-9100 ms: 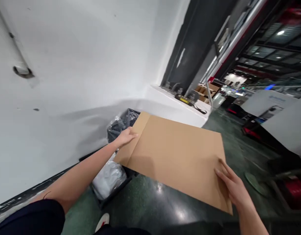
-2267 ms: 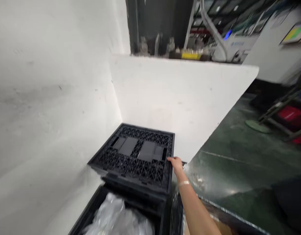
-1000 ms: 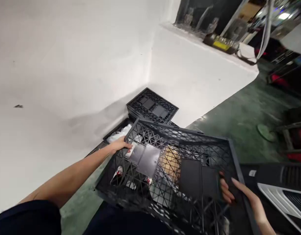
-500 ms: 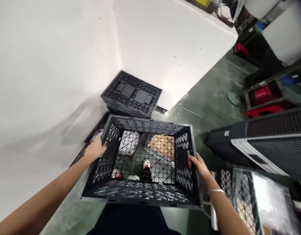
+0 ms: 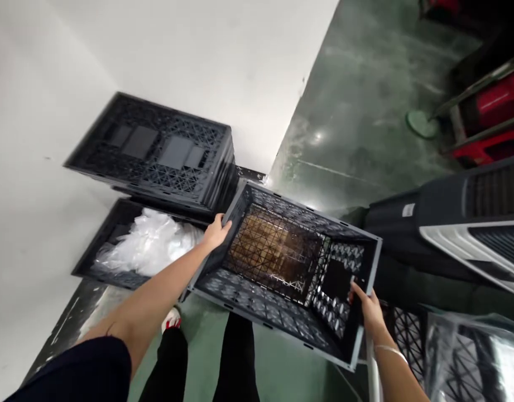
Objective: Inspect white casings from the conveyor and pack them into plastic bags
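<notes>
Both my hands hold a black plastic lattice crate, which is tilted with its open side towards me. My left hand grips the crate's near long rim, and my right hand grips the opposite corner side. Through the crate's latticed base shows a brown surface, probably cardboard. My left forearm crosses above a black bin holding crumpled clear plastic film.
A stack of black lattice crates rests against the white wall beyond the bin. To the right stand a black and silver machine casing and a film-wrapped crate. Red bins sit on the green floor.
The crate has swung from level to tilted, with its open side turned towards me and my right hand lower. The view has turned further down, bringing the stack and bin closer.
</notes>
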The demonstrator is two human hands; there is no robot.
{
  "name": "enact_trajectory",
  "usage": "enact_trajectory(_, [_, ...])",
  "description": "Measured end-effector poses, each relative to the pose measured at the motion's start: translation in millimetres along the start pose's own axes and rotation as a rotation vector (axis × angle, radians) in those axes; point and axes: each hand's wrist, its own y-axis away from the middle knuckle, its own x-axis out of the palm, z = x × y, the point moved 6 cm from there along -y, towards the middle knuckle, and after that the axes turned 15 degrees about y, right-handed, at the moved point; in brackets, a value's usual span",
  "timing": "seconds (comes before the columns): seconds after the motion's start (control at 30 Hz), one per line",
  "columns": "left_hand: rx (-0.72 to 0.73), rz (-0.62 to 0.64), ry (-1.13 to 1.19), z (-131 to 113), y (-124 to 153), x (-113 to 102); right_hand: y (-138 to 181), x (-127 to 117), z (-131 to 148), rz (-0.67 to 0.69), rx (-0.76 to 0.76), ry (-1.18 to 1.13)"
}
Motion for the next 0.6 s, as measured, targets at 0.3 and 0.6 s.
enact_trajectory(0.3, [-0.102, -0.047, -0.157, 6, -33, 40, -54, 27, -33, 0.067, 0.054, 0.072])
enact_trajectory(0.6, [-0.089, 0.057, 0.211, 71, -63, 6, 0, 48, 46, -0.493, -0.247, 0.754])
